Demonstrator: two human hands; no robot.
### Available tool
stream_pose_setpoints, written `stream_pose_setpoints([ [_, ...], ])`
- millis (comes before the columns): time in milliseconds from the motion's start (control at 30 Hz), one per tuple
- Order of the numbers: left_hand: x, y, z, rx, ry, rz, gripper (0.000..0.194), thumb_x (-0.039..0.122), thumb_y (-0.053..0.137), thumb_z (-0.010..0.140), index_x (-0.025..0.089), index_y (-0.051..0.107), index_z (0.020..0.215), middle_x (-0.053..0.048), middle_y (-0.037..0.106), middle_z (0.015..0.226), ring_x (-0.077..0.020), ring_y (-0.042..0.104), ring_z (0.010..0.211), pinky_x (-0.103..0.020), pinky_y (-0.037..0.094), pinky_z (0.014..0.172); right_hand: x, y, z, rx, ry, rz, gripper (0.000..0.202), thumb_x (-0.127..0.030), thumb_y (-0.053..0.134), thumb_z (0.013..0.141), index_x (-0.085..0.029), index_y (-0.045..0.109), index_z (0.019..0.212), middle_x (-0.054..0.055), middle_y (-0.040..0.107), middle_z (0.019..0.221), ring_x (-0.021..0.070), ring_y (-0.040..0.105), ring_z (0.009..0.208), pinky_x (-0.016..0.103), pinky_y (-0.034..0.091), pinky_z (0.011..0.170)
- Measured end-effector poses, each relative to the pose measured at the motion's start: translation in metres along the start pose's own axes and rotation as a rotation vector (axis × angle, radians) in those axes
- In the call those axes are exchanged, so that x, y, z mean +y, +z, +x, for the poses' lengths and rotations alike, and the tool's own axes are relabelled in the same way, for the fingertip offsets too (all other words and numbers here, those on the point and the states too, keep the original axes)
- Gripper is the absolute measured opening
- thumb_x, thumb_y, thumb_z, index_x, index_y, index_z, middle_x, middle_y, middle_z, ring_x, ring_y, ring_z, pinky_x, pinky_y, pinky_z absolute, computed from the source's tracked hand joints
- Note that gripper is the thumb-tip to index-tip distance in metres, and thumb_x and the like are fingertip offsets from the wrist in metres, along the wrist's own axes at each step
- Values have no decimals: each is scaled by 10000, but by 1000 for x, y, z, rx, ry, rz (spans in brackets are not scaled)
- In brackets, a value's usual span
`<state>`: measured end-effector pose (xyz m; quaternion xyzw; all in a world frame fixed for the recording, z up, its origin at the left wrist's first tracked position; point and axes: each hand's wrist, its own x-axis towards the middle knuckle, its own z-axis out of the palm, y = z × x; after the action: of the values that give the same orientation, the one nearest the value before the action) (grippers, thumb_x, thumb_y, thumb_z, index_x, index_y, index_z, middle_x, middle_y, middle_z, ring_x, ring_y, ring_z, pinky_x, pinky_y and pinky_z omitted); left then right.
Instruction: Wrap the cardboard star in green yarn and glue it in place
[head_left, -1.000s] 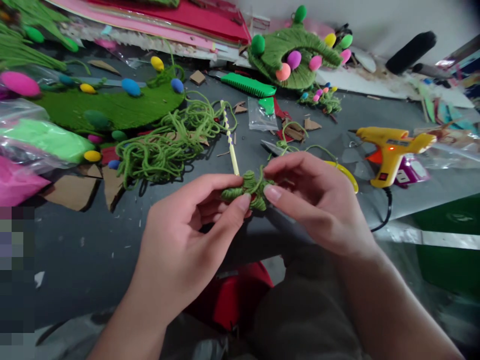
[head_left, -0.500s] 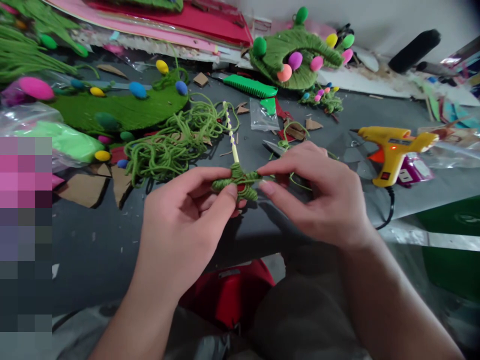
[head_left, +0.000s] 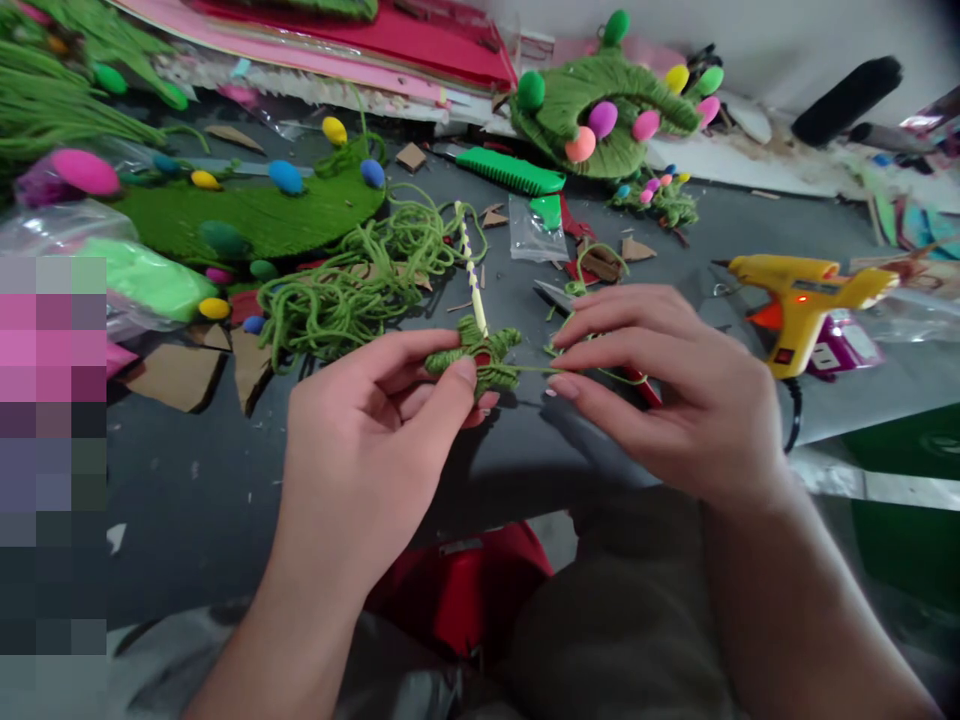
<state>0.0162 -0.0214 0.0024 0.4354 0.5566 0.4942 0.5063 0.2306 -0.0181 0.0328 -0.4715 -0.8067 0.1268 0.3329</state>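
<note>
From me, the left hand point(head_left: 364, 425) covers part of the green yarn-wrapped star point(head_left: 499, 377). The right hand point(head_left: 679, 390) hides where the thin green yarn strand point(head_left: 537, 369) passes into its grip, and part of the pointed silver metal blade point(head_left: 552, 293) just beyond. Right of it, I cannot read the purple packet's point(head_left: 847, 347) print. Both forearms point(head_left: 814, 600) run off the bottom edge.

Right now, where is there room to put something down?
Mostly bare table lies left of the left hand, nearer than the cardboard. A smaller patch lies between the brown scrap and glue gun. Beyond the left hand, the yarn pile makes it crowded.
</note>
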Motion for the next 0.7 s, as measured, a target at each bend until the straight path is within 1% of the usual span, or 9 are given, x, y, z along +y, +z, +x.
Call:
stream_pose_setpoints([
  [67,0,-1,-1,-14,7,21,254,346,869,833,263,810,1066,20,798,852,-161,785,703,-215,678,690,-3,3,-1,-21,43,105,44,-230,738,950,-274,742,949,9,770,931,202,720,913,394,553,878],
  [133,0,-1,-1,-36,24,42,265,352,868,838,273,815,1085,19,802,863,-152,786,723,-196,671,696,-6,8,-2,-34,89,129,44,-245,714,974,-260,755,978,-7,761,873,145,692,766,312,544,715],
  [167,-1,-2,-1,-49,33,46,270,352,868,839,277,817,1092,16,808,885,-151,788,739,-197,673,710,-8,10,-3,-30,106,120,55,-252,710,977,-253,764,987,-7,757,862,129,673,721,293,525,659],
  [233,-1,-3,-1,-69,50,42,278,359,868,838,283,820,1101,10,818,957,-155,790,769,-218,683,745,-11,15,-3,-10,125,101,74,-256,710,974,-261,779,1001,-9,752,849,120,645,672,284,503,610],
  [333,-2,-4,-1,-92,47,36,298,377,861,844,295,819,1128,1,820,1045,-161,788,786,-248,693,766,-15,20,-2,1,142,106,120,-228,701,966,-296,787,1013,-23,726,801,122,614,633,292,507,614],
  [433,-3,-5,-1,-99,44,2,269,395,837,869,305,823,1122,-2,821,1003,-167,789,780,-245,693,740,-16,23,-1,10,130,142,133,-184,702,948,-274,784,1005,-23,703,780,120,621,662,282,523,638],
  [500,-2,-5,-1,-93,46,-11,245,402,823,882,303,826,1107,-1,816,926,-169,787,754,-235,688,709,-17,24,0,17,119,162,136,-162,706,936,-260,777,998,-18,718,823,118,633,698,279,535,653],
  [567,-1,-6,-2,-86,48,-3,238,387,828,878,296,826,1097,5,806,865,-162,780,717,-215,678,682,-17,24,0,16,116,165,152,-152,703,933,-270,772,998,-11,742,882,129,654,741,289,551,669],
  [700,1,-5,-2,-95,37,-14,241,311,866,837,288,828,1074,14,804,844,-139,775,689,-163,655,659,-17,24,0,0,85,140,163,-174,697,952,-296,780,1020,11,758,1012,158,693,857,312,585,725],
])
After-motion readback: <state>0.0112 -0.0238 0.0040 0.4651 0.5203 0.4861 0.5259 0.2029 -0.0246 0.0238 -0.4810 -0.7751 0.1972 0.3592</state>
